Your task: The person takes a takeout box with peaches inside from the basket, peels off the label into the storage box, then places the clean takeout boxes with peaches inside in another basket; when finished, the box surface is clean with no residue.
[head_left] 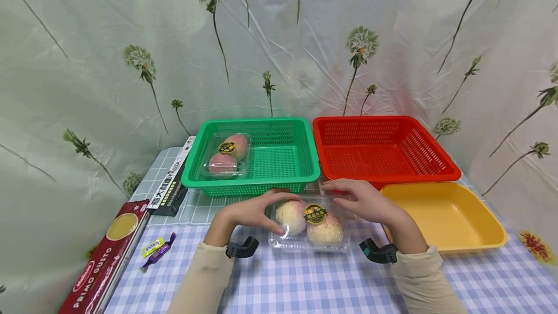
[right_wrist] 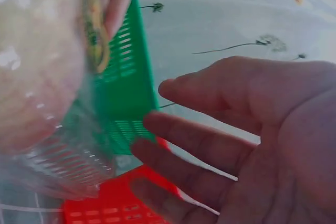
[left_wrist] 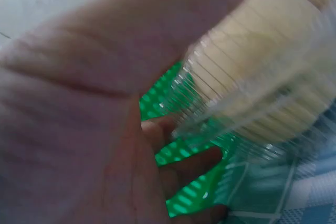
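A clear plastic box of peaches (head_left: 327, 229) with a black-and-gold round label is at the front middle, holding two pale yellow-pink peaches. My left hand (head_left: 257, 212) grips it from the left side, thumb over the front part of the lid and index finger along the back. In the left wrist view, the ribbed wall of the box (left_wrist: 231, 87) lies between thumb and fingers. My right hand (head_left: 364, 200) hovers by the box's right end with fingers spread. From the right wrist, the right fingers (right_wrist: 199, 140) show apart from the plastic.
Behind stand a green basket (head_left: 253, 185) with another box of peaches (head_left: 226, 156) and a red basket (head_left: 388, 178). A yellow tray (head_left: 440, 217) is at right. At left lie a black pasta box (head_left: 172, 178), a red pasta pack (head_left: 106, 258) and two small candies (head_left: 159, 254).
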`<action>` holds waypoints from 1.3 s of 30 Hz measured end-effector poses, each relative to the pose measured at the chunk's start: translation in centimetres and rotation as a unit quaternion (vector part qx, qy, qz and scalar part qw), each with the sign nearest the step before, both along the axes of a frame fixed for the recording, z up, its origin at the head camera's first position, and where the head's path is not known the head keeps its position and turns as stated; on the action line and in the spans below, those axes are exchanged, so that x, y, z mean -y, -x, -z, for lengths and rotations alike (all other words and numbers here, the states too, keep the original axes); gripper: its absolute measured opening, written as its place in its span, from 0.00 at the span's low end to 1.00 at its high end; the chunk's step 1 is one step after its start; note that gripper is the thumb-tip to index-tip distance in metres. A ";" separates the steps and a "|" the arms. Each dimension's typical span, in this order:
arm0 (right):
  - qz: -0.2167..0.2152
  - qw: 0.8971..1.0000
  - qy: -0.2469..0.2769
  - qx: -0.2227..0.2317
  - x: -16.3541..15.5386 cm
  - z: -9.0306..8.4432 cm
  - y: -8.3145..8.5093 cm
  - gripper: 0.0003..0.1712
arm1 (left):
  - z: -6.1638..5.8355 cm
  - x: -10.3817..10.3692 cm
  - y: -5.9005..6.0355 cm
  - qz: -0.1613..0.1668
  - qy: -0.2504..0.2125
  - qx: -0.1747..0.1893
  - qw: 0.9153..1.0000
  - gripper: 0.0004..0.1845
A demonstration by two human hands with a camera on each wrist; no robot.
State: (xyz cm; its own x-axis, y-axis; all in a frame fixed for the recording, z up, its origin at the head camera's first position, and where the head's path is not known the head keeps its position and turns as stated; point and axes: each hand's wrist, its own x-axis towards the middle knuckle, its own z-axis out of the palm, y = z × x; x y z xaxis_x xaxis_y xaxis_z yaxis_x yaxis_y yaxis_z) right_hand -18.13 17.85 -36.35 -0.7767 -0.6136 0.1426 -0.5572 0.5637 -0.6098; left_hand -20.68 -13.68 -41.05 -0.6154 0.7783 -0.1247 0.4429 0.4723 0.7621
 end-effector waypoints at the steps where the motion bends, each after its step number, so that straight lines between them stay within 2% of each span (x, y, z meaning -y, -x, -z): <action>1: 0.002 1.000 0.008 0.006 -0.1 -0.2 -0.1 0.18 | 0.1 0.0 0.1 -0.001 -0.003 0.003 1.000 0.43; 4: -0.005 0.997 0.018 0.068 -0.3 -0.1 -0.1 0.18 | 0.5 0.0 0.3 -0.003 -0.008 0.003 1.000 0.43; 7: -0.018 0.990 0.034 0.133 -0.4 0.4 0.3 0.21 | 0.7 0.0 0.3 -0.005 -0.015 0.002 1.000 0.42; 11: -0.023 0.983 0.073 0.166 -0.6 1.0 0.8 0.21 | 0.9 -0.1 0.2 -0.014 -0.027 0.021 0.999 0.43; 14: -0.021 0.982 0.093 0.163 -0.8 1.2 0.9 0.20 | 1.2 -0.2 0.2 -0.016 -0.047 0.048 0.998 0.44; 17: -0.018 0.983 0.102 0.150 -0.7 1.4 1.0 0.20 | 1.5 -0.4 0.2 -0.016 -0.065 0.059 0.996 0.45; 26: -0.003 0.987 0.097 0.127 -0.4 1.4 1.1 0.21 | 2.3 -1.1 0.4 -0.032 -0.081 0.029 0.996 0.41; 34: 0.023 0.993 0.037 0.106 0.9 1.1 0.4 0.18 | 2.1 -1.4 0.2 -0.046 -0.065 0.032 0.996 0.41; 39: 0.035 0.992 0.042 0.116 1.4 1.0 0.2 0.17 | 2.0 -1.4 0.2 -0.053 -0.054 0.036 0.996 0.41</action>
State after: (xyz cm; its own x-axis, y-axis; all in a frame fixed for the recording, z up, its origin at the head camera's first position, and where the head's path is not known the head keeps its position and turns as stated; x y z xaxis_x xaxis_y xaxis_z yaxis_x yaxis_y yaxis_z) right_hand -18.33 16.42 -37.31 -0.8346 -0.5509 0.0026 -0.3577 0.5383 -0.7630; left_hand -20.85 -12.24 -43.03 -0.6876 0.7202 -0.0918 0.3363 0.4279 0.8389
